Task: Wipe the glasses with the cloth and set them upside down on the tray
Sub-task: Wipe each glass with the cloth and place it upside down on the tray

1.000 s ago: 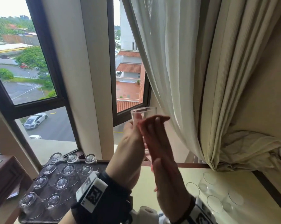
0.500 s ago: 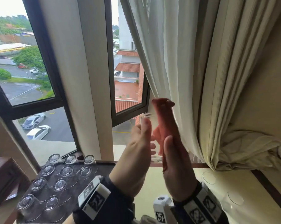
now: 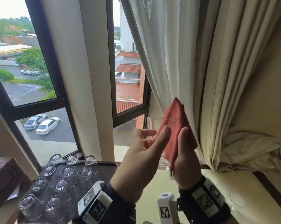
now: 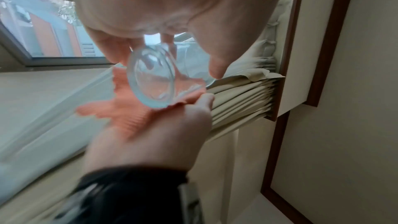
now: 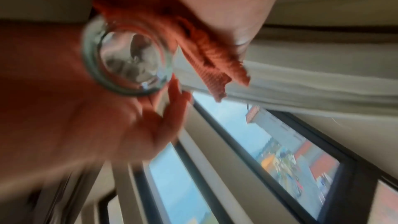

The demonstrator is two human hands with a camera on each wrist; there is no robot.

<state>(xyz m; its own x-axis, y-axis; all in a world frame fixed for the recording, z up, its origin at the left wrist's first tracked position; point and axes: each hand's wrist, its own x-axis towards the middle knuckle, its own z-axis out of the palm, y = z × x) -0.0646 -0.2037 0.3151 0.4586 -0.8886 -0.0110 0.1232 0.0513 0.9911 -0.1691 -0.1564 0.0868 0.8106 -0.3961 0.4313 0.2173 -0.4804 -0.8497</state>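
Below, upturned glasses on tray; left hand gripping glass, right hand clutching cloth.

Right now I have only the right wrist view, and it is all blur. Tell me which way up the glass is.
Observer: The glass is upright, rim on top, held by the left hand.
Operator: Report the tray.
Observer: The tray lies below and left of the glass, with ten upside-down glasses on it in rows.
Operator: Give me the cloth's extent.
Observer: The cloth, held by the right hand, covers the glass's right side, and its tip rises above the rim.
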